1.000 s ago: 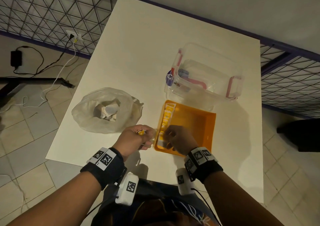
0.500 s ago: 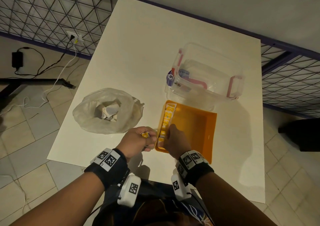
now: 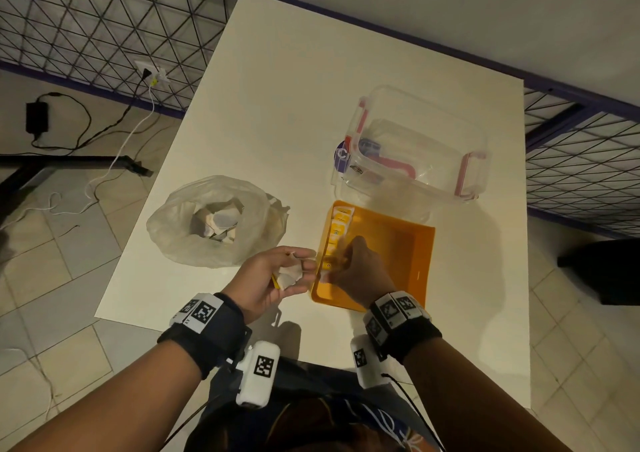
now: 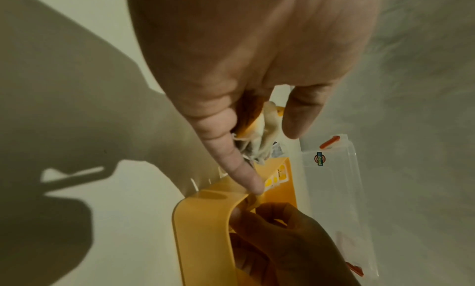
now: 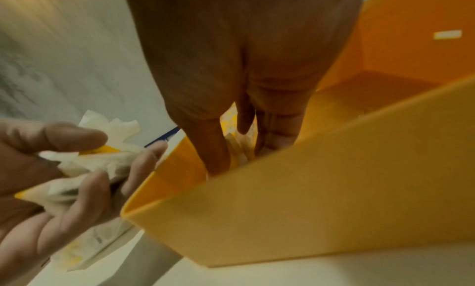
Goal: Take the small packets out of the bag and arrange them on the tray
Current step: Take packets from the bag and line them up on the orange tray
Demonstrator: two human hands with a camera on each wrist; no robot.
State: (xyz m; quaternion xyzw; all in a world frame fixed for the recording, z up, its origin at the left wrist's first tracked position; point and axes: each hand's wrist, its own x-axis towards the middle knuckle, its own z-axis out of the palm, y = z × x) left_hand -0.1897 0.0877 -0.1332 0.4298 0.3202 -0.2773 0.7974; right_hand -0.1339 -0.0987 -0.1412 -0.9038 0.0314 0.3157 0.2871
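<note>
A clear plastic bag with several small packets inside lies on the white table, left of the orange tray. A row of packets lines the tray's left wall. My left hand hovers palm up beside the tray's near left corner. Its thumb and fingers curl round a bunch of white and yellow packets, also seen as packets in the left wrist view. My right hand reaches down into the tray at the near end of the row. There its fingertips pinch a packet.
A clear lidded container with red clasps stands just behind the tray. The table's near edge runs under my wrists. Cables and a power socket lie on the floor to the left. A wire-grid fence surrounds the table.
My left hand has turned from a fist to palm up, showing the packets it holds. The right hand has shifted slightly further along the row in the tray.
</note>
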